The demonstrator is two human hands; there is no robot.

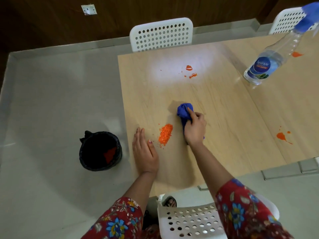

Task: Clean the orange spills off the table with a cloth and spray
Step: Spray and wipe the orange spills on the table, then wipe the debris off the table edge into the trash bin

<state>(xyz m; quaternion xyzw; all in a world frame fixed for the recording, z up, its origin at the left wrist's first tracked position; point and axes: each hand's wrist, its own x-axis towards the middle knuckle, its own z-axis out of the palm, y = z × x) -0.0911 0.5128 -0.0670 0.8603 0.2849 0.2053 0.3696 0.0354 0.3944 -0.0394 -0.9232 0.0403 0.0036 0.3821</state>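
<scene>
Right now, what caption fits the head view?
Right hand grips a blue cloth beside orange crumbs on the table; left hand flat; spray bottle untouched.

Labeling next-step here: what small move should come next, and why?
Probably sweep the blue cloth, gripped in the right hand, leftward into the orange crumb pile. The pile lies between the cloth and the left hand, which rests open near the table edge, seemingly placed to catch it, with the bin on the floor beyond.

black-lined bin (100, 150), white chairs (161, 34), wall socket (89, 9)
</scene>
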